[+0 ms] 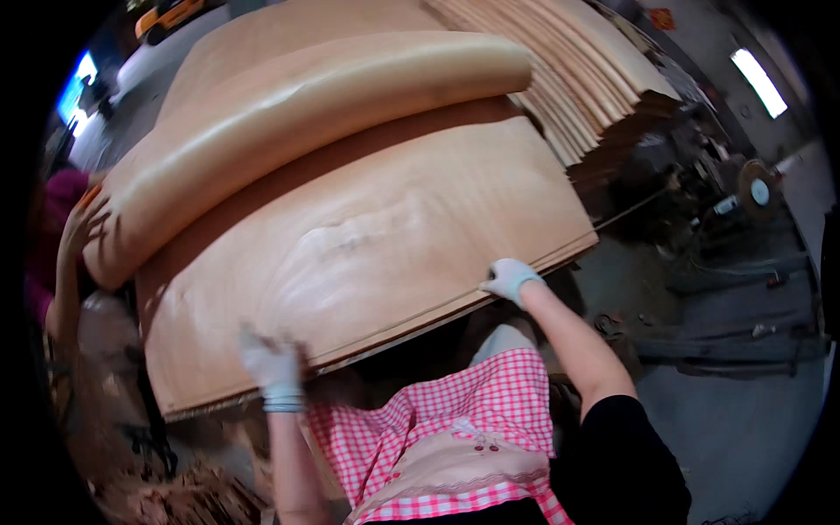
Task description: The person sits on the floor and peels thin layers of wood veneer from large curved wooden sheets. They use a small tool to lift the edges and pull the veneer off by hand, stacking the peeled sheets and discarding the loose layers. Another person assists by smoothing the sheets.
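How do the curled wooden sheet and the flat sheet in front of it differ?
The curled sheet bends into a long, roll-like arch, while the flat sheet lies spread out. A co-worker's hand touches the curled sheet's left end; the person's right hand is at the flat sheet's front edge. Both are tan with a slight sheen.

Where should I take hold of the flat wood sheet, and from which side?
Grip the flat wood sheet by its near long edge, probably best from the person's side, thumb above and fingers below. That thin edge is exposed, with the right hand at it; the curled sheet hides the far part.
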Available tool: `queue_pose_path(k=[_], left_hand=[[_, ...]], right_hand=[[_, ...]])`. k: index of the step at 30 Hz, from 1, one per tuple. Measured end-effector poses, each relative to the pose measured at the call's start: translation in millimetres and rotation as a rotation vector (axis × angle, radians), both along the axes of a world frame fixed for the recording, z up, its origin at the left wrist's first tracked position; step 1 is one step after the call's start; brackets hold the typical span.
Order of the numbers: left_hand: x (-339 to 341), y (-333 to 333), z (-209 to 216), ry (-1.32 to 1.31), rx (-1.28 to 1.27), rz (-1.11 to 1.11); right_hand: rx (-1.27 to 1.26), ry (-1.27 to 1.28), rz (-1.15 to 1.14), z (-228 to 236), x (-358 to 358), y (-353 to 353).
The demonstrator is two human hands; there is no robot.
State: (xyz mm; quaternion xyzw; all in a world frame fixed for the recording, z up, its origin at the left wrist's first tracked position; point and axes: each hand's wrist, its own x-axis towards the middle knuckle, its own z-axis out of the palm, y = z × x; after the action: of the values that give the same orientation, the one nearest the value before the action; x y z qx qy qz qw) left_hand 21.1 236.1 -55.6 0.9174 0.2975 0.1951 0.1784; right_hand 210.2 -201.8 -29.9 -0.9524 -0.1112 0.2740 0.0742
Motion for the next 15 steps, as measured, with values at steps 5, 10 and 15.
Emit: queue_pose_path(k=[5, 10, 15], left_hand=[[67.0, -180.0, 11.3, 0.235, -0.044, -0.393], [70.4, -169.6, 3.5, 0.309, -0.038, -0.315], [68.8, -169.0, -0.7, 0.329, -0.056, -0.327]], right_hand=[[0.045, 0.039, -0.032, 7.4, -5.8, 2.3], [0.12, 0.044, -0.07, 20.1, 22.2, -67.7], [-0.008, -0.129, -0.214, 12.1, 72.0, -246.4]])
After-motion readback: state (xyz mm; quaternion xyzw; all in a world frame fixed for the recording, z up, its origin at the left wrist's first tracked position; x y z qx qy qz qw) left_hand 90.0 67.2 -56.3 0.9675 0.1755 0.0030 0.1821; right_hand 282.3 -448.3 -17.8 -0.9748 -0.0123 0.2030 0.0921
